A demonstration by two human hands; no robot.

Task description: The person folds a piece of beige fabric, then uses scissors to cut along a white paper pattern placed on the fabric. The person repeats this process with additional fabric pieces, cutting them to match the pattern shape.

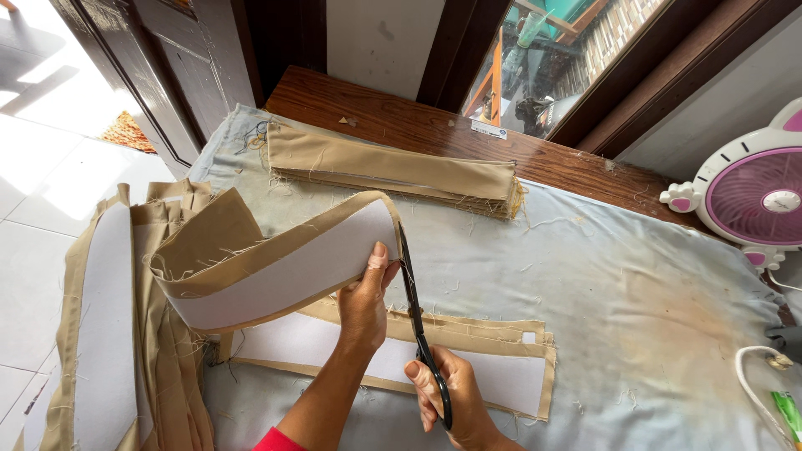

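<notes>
Head view: trimming a tan strip [276,259] with scissors [418,321], centre of frame.
Cut apparently near the strip's end; finished pieces stacked [393,171] at upper centre, more draped at left. Left hand [365,305] pinching the raised strip, thumb up; right hand [455,397] clenched around the scissor handles, blades pointing up.

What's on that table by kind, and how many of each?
Tan fabric strip with white lining, held up by the left hand: 1
Lined strip lying flat: 1
Folded tan fabric stack: 1
Black scissors in the right hand: 1
Pink fan: 1
Total: 5
</notes>
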